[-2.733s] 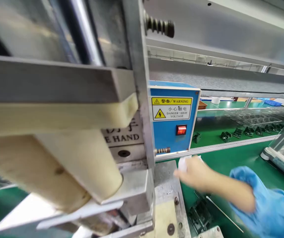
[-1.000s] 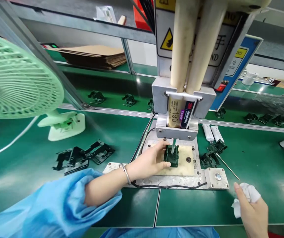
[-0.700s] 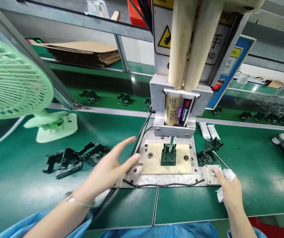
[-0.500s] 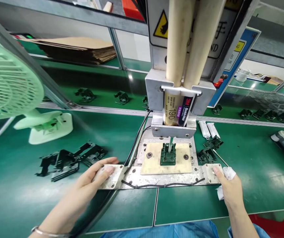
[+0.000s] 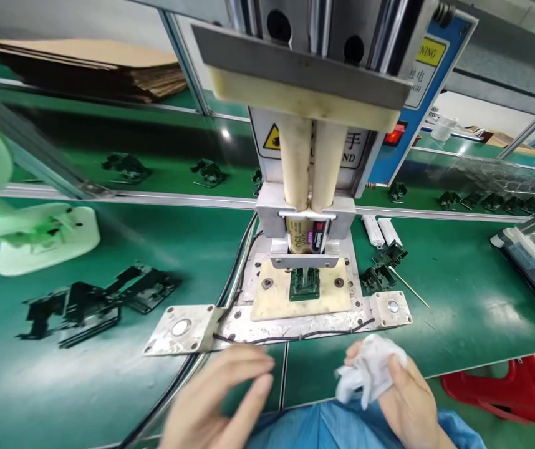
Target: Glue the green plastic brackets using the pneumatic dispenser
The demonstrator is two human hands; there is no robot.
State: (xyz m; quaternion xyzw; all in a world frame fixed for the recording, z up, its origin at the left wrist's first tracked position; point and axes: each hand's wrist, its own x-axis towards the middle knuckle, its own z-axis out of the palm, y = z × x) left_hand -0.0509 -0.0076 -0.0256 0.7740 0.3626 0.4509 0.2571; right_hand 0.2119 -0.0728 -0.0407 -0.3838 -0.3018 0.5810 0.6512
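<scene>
My right hand (image 5: 405, 386) grips a crumpled white tissue (image 5: 373, 368) in front of the press. Opposite it, my left hand (image 5: 225, 393) hovers with thumb and fingers apart, holding nothing. Beyond them a dark green plastic part (image 5: 304, 292) sits on the cream fixture plate (image 5: 267, 307), its top hidden under the nozzle end of a two-barrel adhesive cartridge (image 5: 305, 234). A left button plate (image 5: 178, 329) and a right button plate (image 5: 392, 308) flank the metal base, both untouched.
Black plastic parts (image 5: 92, 305) lie at left near the green fan (image 5: 47, 234). At right are a cotton swab (image 5: 409, 287), white tubes (image 5: 382, 231) and more dark parts (image 5: 380, 274). Cardboard sheets (image 5: 85, 65) lie on the shelf; a red stool (image 5: 515, 386) stands below.
Both hands have left the button plates and come back toward my body, the tissue still in the right. A plate with plungers above the cartridge now shows in view.
</scene>
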